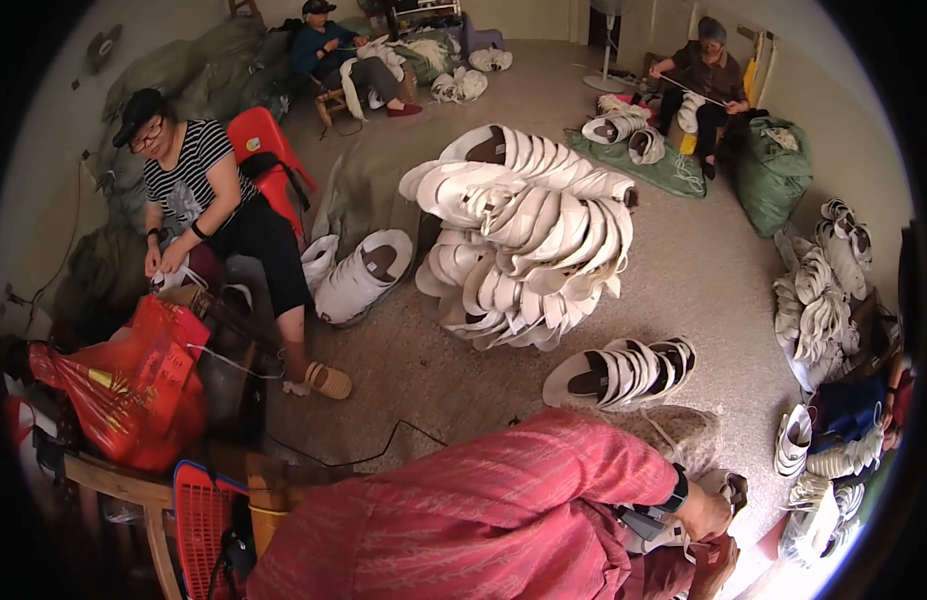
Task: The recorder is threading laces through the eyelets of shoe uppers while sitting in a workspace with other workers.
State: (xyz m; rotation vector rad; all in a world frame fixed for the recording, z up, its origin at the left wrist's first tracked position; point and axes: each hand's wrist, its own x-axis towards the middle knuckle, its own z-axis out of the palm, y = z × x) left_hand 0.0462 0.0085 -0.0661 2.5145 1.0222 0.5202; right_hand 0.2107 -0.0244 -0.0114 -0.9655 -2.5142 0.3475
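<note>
My left arm, in a red patterned sleeve (464, 500), reaches across the lower part of the view, a dark band on its wrist. My left hand (706, 511) is bent with its fingers curled down, closed at a white shoe upper (649, 542); its fingertips are partly hidden. Below it, at the lower edge, part of my right hand (720, 568) shows, its fingers hidden. A dark grey object (642, 522) lies beside the left wrist, its kind unclear. Just beyond my arm, a row of nested white shoe uppers (624, 375) rests on the floor.
A large pile of white shoe uppers (534, 220) stands mid-floor. At left, a seated person (199, 175) handles white material near a red bag (134, 385). Two people sit farther back. More uppers (814, 310) and a green sack (774, 175) line the right side.
</note>
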